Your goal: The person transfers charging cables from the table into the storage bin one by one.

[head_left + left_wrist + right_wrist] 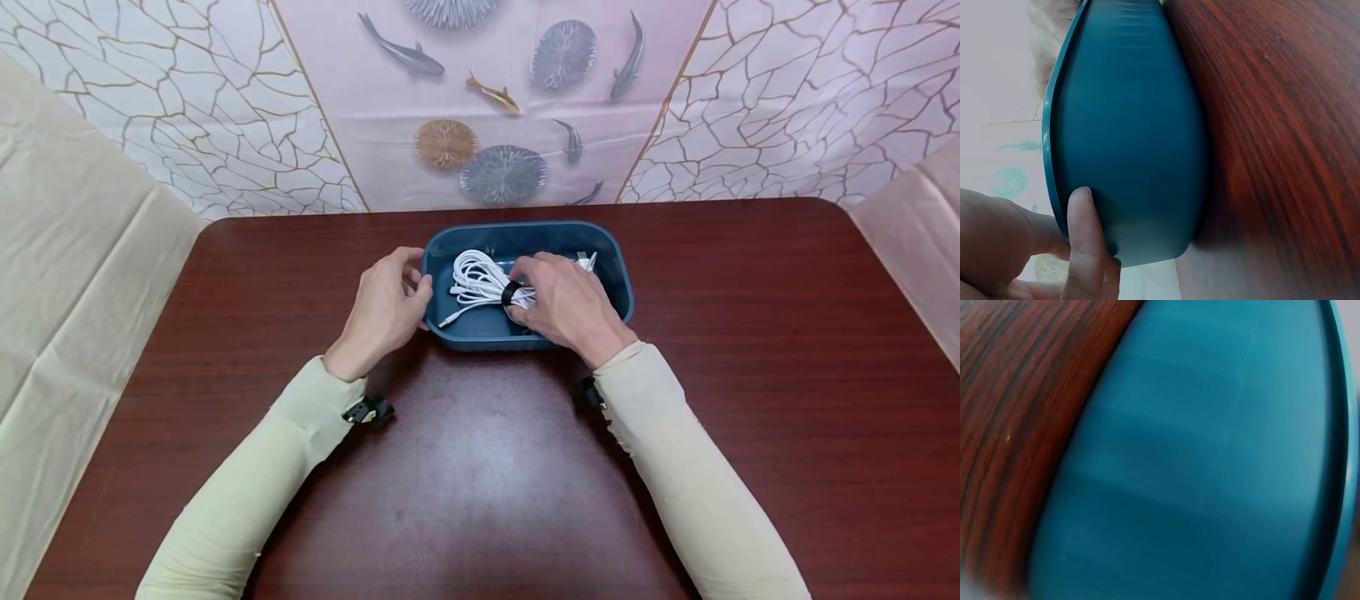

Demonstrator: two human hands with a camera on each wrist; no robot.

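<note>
A dark blue plastic bin (525, 343) with rounded corners stands on the table. In the head view my left hand (382, 308) holds its left end. The left wrist view shows one finger of that hand lying on the bin's outer wall (1129, 125), with another at the rim. My right hand (566, 300) reaches down into the bin and grips a coiled white cable (480, 279) beside its black strap (511, 292). Loose cable ends point left. The right hand's fingertips are partly hidden, and the right wrist view shows only the bin's outer side (1191, 450).
Farther right in the bin, a white plug (585, 261) shows past the right hand. The bin sits near the back edge of a dark red wooden table (465, 483). Behind the table hangs a patterned cloth (495, 100); pale cloth (82, 250) borders the left side.
</note>
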